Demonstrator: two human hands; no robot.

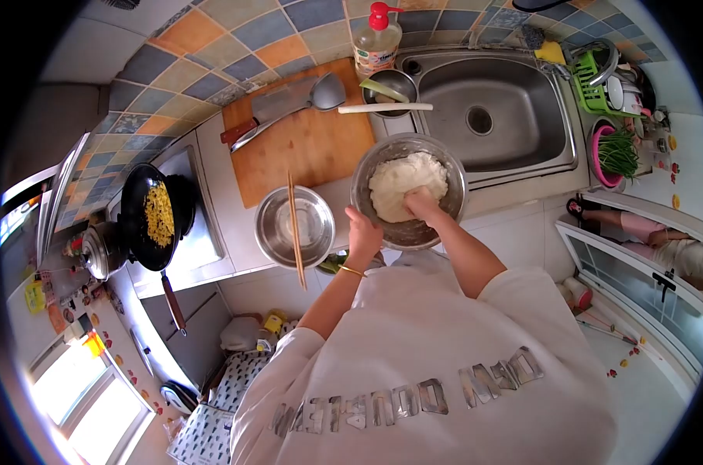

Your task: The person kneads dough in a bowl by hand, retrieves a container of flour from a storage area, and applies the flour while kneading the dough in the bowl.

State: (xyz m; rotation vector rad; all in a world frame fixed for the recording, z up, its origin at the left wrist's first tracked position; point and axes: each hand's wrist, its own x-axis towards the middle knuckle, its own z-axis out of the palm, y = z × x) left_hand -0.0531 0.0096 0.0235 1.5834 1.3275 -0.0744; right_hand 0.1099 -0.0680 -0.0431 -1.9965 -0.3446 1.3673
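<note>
Head view: your right grip (422, 203) presses into the dough (394, 182), partly buried, so I cannot tell whether it is closed; your left grip (363, 232) touches the bowl (455, 174), its clamp unclear. The dough lies in that steel bowl at the counter's (214, 167) front edge, whitish, lumpy and rough. Your shirt's (444, 325) silver letters stand inverted; they and the bottle's (376, 48) label are unreadable.

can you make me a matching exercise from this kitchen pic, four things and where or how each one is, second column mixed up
Column 1
1. dough
2. chopsticks
3. spatula
4. wok

Column 2
a. lying on the wooden cutting board
b. pressed by the right hand
c. black, with yellow food inside
d. laid across a metal bowl

Pairs: 1-b, 2-d, 3-a, 4-c
</note>
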